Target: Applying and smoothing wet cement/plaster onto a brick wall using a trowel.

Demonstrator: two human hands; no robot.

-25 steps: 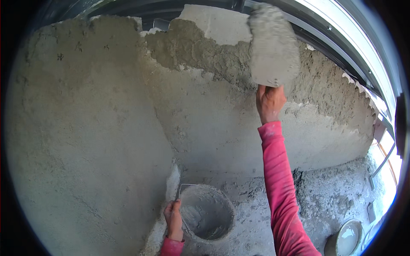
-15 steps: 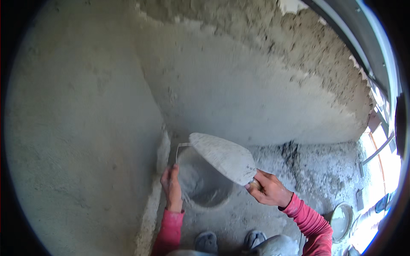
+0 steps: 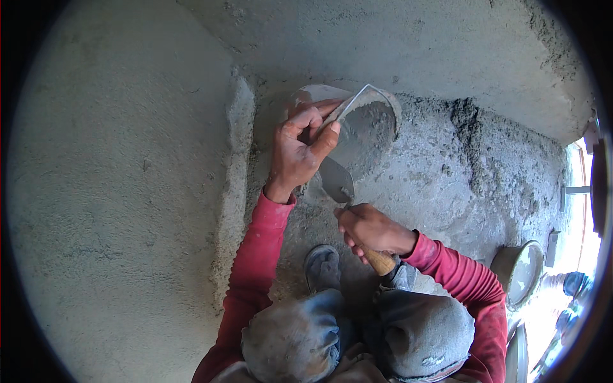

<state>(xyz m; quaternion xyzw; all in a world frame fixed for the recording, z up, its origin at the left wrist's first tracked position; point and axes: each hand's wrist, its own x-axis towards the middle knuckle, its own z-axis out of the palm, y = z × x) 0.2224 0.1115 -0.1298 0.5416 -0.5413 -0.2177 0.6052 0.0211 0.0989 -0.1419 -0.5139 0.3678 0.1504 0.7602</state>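
Note:
A bucket [image 3: 387,97] with a thin wire handle is tipped over beyond my hands, with wet grey mortar [image 3: 372,131] in its mouth. My left hand [image 3: 302,143] is closed on the bucket's near-left rim, thumb on one side and fingers on the other. My right hand [image 3: 373,231] grips a trowel [image 3: 336,180] by its wooden handle. The grey blade points away from me, below my left hand and close to the bucket's mouth. Whether the blade touches the bucket or mortar, I cannot tell.
A plastered wall [image 3: 128,191] rises at my left, with a rough ledge [image 3: 235,159] along its foot. Another plastered wall [image 3: 383,38] stands ahead. Rough mortar covers the floor [image 3: 440,153] to the right. A second bucket [image 3: 516,271] stands at the right, near my right arm.
The bucket has gone from standing upright to tipped over. My right hand has lowered the trowel from above the bucket, turning its blade. My view has shifted downward, and my knees now show.

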